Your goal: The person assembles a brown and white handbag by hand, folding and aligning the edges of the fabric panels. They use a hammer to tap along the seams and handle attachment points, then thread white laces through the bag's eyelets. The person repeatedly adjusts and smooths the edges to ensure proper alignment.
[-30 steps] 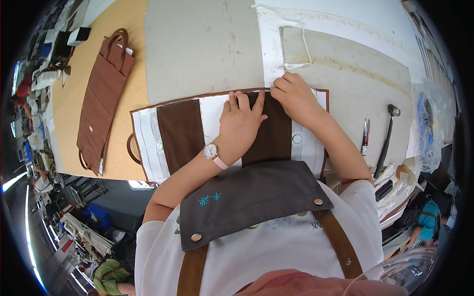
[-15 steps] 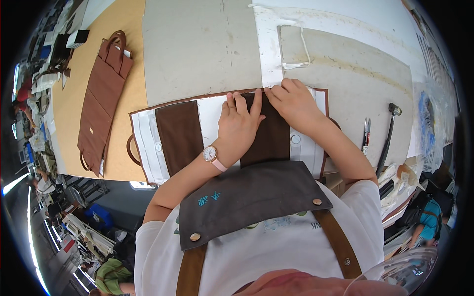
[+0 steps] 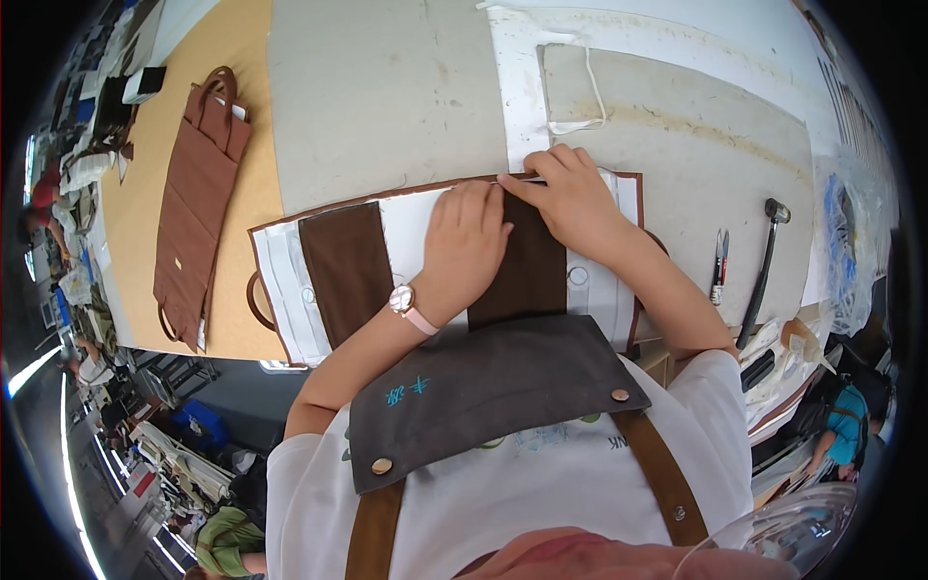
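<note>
An opened-out handbag piece point(image 3: 410, 220) with a brown border lies on the table before me, its white inner side up. It carries a dark brown panel point(image 3: 346, 271) on the left and another one partly under my hands. A brown handle point(image 3: 257, 300) loops out at its left end. My left hand point(image 3: 466, 240) rests flat near the far edge, fingers stretched and close together. Along that same edge, my right hand point(image 3: 578, 205) has its thumb on the inner side and its fingers bent over the brown border, gripping it.
Another brown bag point(image 3: 201, 203) with handles lies at the left on a tan board point(image 3: 256, 174). To the right are a hammer point(image 3: 764, 271) and a pen-like tool point(image 3: 720, 266). A clear plastic bag point(image 3: 841, 251) sits at the far right. Other people are in the background.
My right thumb has slid left along the far edge. My left fingers have drawn together and back slightly from that edge. The view has shifted a little.
</note>
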### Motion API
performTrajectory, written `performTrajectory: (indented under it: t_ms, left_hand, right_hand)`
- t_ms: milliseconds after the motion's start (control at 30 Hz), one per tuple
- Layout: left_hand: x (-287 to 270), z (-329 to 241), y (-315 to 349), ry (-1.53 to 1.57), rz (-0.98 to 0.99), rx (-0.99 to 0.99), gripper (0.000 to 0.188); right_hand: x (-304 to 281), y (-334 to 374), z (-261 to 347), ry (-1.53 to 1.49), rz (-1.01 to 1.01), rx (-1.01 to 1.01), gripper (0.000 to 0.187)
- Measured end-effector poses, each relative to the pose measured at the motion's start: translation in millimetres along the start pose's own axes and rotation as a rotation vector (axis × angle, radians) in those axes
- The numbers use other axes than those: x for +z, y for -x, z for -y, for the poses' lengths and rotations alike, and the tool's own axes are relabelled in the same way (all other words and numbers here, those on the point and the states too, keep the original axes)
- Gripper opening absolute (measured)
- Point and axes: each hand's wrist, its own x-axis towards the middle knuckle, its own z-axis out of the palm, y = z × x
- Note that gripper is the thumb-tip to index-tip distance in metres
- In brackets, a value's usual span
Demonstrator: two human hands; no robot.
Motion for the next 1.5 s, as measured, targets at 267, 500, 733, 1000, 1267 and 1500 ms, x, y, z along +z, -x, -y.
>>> performTrajectory:
  t_ms: [267,500,733,1000,1267,1500]
  left_hand:
    - [6,-4,-6,0.018,0.014,0.082,0.057]
    - [4,-4,-15,-0.007,0.026,0.085,0.058]
    - [3,-1,-16,-0.017,0.061,0.092,0.057]
    - [10,1,-10,-0.01,-0.002,0.08,0.056]
    - [1,6,-3,-0.093,-0.009,0.0,0.052]
    - [-13,7,1,-0.115,0.03,-0.013,0.056]
  right_hand:
    - [-10,0,-15,-0.281,0.014,0.302,0.008]
    - [3,-4,-17,-0.289,-0.099,0.314,0.004]
    - [3,-1,-18,-0.323,-0.112,0.314,0.004]
    - [-15,10,-23,0.085,0.042,-0.154,0.012]
    - [-16,14,-18,0.189,0.064,-0.238,0.03]
    - [-12,11,-14,0.115,0.011,-0.055,0.028]
